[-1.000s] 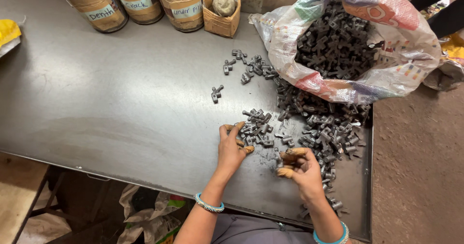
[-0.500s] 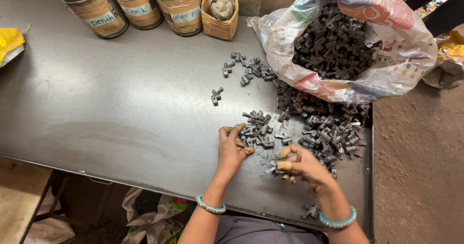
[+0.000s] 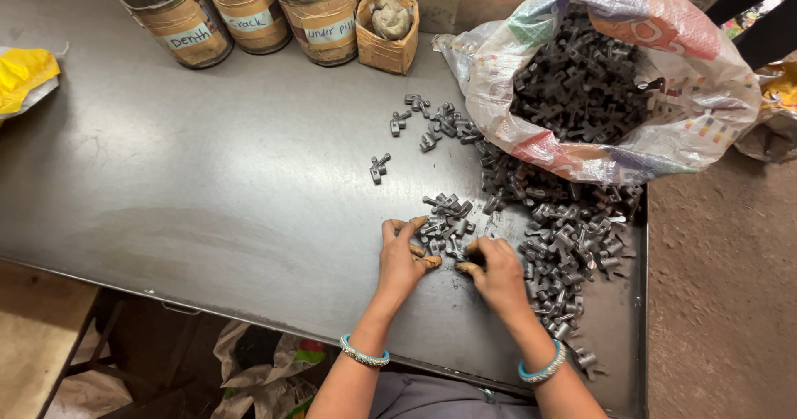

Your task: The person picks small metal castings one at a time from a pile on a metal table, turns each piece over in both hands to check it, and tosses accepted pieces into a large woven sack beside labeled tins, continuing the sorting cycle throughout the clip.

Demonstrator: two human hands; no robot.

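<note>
Metal parts (image 3: 444, 220) under both hands' fingers (image 3: 415, 226)

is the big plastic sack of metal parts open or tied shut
Open: the plastic sack lies with its mouth spread wide, dark metal parts showing inside and spilling onto the table.

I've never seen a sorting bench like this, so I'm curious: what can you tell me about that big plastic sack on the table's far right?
The sack is a thin, crinkled plastic bag, whitish with patches of pink, green and yellow print. It lies slumped at the table edge with its mouth wide open, facing the camera. It is stuffed with small dark grey metal parts, and more of these spill from under its lower rim across the tabletop. Neither hand touches it.
</note>
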